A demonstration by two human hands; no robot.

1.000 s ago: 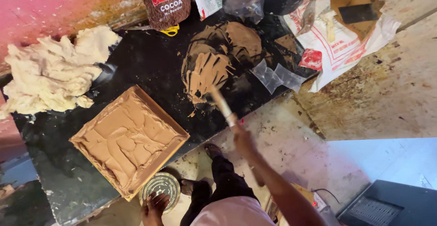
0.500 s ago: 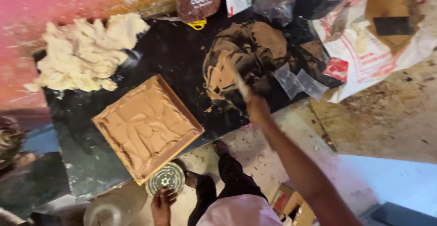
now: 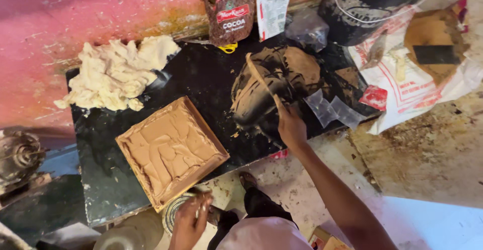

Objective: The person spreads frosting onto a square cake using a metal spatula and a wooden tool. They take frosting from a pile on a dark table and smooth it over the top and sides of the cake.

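Black stone worktop [image 3: 201, 86] stands against a pink wall [image 3: 75, 23], over a dirty concrete floor [image 3: 432, 154]. On it I see a square mould [image 3: 171, 152] full of brown paste, pale dough [image 3: 118, 74] at the back, and a dark brown mass [image 3: 282, 84]. My right hand [image 3: 292, 126] is closed around a flat scraper [image 3: 262, 81] lying on this mass. My left hand [image 3: 190, 222] grips a round tin [image 3: 173, 215], half hidden below the worktop edge; what the tin contains I cannot tell.

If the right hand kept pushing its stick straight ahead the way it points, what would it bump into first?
Probably the brown dough mound: the right hand aims its stick up-left across it, already touching. Beyond lies the black slab; depth is unclear.
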